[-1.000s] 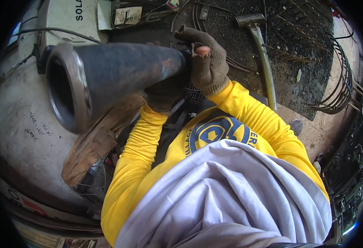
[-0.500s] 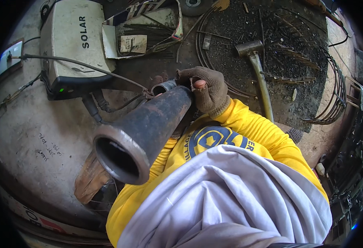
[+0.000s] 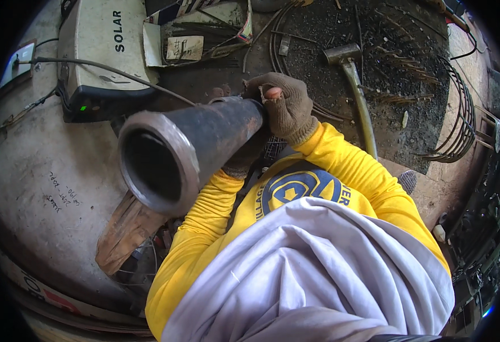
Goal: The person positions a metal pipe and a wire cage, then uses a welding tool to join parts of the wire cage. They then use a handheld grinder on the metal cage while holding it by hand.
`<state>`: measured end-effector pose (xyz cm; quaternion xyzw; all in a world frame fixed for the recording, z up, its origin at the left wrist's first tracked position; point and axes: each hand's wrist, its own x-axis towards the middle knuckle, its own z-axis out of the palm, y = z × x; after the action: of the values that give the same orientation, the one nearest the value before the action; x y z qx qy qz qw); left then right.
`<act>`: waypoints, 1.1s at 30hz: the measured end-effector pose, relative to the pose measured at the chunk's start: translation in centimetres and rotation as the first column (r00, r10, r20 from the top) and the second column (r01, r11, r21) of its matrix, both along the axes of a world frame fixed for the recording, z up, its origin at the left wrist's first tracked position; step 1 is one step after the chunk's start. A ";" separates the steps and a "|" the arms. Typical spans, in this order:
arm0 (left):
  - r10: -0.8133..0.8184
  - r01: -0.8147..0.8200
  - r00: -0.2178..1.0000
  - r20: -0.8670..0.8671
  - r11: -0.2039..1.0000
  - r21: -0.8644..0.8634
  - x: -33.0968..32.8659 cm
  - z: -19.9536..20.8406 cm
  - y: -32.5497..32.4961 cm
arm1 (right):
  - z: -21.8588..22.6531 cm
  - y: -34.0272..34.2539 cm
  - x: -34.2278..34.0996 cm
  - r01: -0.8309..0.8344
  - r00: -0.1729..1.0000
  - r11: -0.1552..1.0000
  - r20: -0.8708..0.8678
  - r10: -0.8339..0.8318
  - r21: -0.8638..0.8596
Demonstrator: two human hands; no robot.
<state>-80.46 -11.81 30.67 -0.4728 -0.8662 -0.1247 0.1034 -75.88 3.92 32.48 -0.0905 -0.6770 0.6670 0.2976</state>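
Note:
A dark steel pipe (image 3: 218, 134) slants across in front of me, its wide, bare-metal end facing me at lower left. A short stub of smaller pipe (image 3: 225, 100) shows at its far side. My right hand (image 3: 287, 108), in a worn brown knit glove with the thumb tip bare, is closed around the pipe's far end. Under the pipe, my left hand (image 3: 241, 162) supports it from below; only the dark glove near the wrist shows, and the pipe covers its fingers.
Beyond the pipe lie a hammer (image 3: 352, 85), a carton of welding rods (image 3: 204, 43) and coiled wire (image 3: 277, 48) on a dirty metal bench. A white welding machine (image 3: 104, 51) with a cable (image 3: 113, 74) stands at left. Bent rods (image 3: 460, 122) curve at right; a wood piece (image 3: 127, 233) lies lower left.
The pipe's near end has risen and swung slightly left, showing its opening more. My right hand has shifted slightly up with the far end. More of my left sleeve now shows.

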 end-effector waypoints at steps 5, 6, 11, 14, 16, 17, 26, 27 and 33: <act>-0.024 0.023 1.000 -0.013 0.999 -0.047 0.0 2.2 -1.1 | 0.2 -0.1 -0.2 -0.049 0.996 0.999 0.072 0.048 0.013; -0.031 0.030 0.999 -0.019 0.998 -0.049 0.1 2.4 -1.0 | 0.1 -0.1 -0.2 -0.067 0.993 0.997 0.104 0.064 0.026; -0.087 0.081 0.992 -0.086 0.995 -0.066 0.1 2.3 1.1 | -0.5 0.2 -0.6 -0.028 0.998 0.999 0.062 0.026 0.025; -0.025 0.041 0.991 -0.129 0.992 0.123 0.8 2.7 1.6 | -0.3 0.5 0.1 -0.112 0.990 0.993 0.085 0.115 -0.042; 0.027 -0.017 0.999 -0.038 0.973 0.231 0.9 2.2 1.6 | -1.4 0.8 0.1 -0.224 0.968 0.937 0.052 0.247 -0.270; 0.031 -0.023 0.999 -0.038 0.979 0.200 0.8 2.3 1.4 | -1.4 0.3 0.1 -0.131 0.988 0.880 0.010 0.153 -0.456; 0.073 -0.065 0.995 -0.067 0.991 0.115 1.1 1.9 0.7 | -1.5 -0.5 -0.6 -0.008 0.998 0.989 0.063 0.018 -0.149; 0.060 -0.056 0.996 -0.064 0.996 0.072 1.0 2.0 0.7 | -1.3 -0.3 -0.7 -0.009 0.995 0.989 0.102 0.024 -0.144; -0.087 0.015 0.972 -0.217 0.950 -0.313 1.3 1.1 -0.4 | -0.3 0.1 -0.8 -0.035 0.995 0.997 0.086 0.041 -0.066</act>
<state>-79.18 -12.18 31.82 -0.5168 -0.8447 0.0647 0.1236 -76.70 3.99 32.14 -0.1164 -0.6690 0.6895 0.2519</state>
